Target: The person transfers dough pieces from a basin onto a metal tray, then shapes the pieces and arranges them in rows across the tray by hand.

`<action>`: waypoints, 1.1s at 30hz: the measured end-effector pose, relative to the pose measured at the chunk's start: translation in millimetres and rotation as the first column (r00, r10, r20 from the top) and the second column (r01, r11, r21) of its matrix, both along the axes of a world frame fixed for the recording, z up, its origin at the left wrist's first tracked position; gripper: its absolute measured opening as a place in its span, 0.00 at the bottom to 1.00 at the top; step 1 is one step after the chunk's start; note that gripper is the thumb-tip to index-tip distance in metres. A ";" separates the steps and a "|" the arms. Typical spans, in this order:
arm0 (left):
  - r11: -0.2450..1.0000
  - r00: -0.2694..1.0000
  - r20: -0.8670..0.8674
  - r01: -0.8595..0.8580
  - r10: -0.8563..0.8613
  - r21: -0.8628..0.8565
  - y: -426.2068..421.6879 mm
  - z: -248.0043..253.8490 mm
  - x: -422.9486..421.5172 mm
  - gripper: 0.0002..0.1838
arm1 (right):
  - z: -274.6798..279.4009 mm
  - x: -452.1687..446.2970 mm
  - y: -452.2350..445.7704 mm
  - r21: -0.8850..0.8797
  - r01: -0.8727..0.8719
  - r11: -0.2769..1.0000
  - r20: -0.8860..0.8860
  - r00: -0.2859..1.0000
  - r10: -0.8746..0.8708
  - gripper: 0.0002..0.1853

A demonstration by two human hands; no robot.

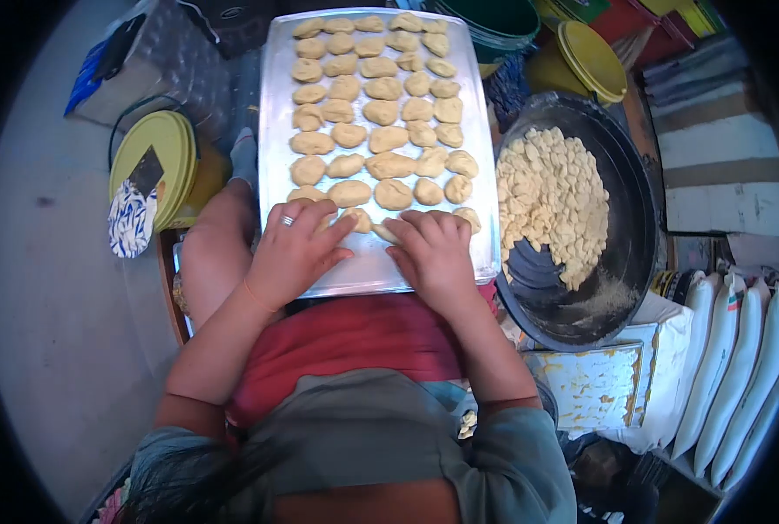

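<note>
A metal baking tray (487, 210) rests across my lap, with rows of flattened, pale dough pieces (388, 138) on it. My left hand (300, 244), wearing a ring, bends its fingers over the nearest row and touches a dough piece (355, 220). At the same row, my right hand (433, 253) has its fingertips on the narrow end of dough (384, 232) between the two hands. The fingers partly hide the dough beneath them. Another dough piece (468, 218) lies just beyond my right fingers.
To the right, a large black basin (621, 262) holds a heap of small dough lumps (551, 188). A yellow lidded bucket (149, 166) stands at left, another yellow bucket (586, 61) at upper right. Stacked white sacks (730, 375) and a worn white panel (586, 384) are at lower right.
</note>
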State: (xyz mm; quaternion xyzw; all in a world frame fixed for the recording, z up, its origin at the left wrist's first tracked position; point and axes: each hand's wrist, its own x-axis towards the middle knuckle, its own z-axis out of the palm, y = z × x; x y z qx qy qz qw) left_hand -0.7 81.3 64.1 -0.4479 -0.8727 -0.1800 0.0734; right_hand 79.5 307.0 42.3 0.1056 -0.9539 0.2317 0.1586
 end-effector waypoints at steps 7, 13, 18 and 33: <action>0.940 0.940 0.086 0.336 -0.331 -0.052 63.9 9.0 21.0 0.27 | -20.0 0.4 126.8 -0.343 0.492 0.801 -0.161 0.809 -0.566 0.19; 0.757 0.725 0.245 0.651 -0.643 0.060 83.7 2.5 34.4 0.23 | -296.4 44.7 313.4 0.265 0.552 0.790 0.919 0.103 -0.381 0.43; 0.776 0.729 0.289 0.623 -0.620 0.092 82.9 5.0 23.3 0.20 | -391.9 54.3 255.1 0.220 0.832 0.509 0.843 0.100 -0.528 0.62; 0.801 0.741 0.307 0.565 -0.598 0.198 79.4 0.0 14.8 0.15 | -251.6 34.8 278.0 -0.723 0.588 -0.363 0.605 0.792 0.077 0.15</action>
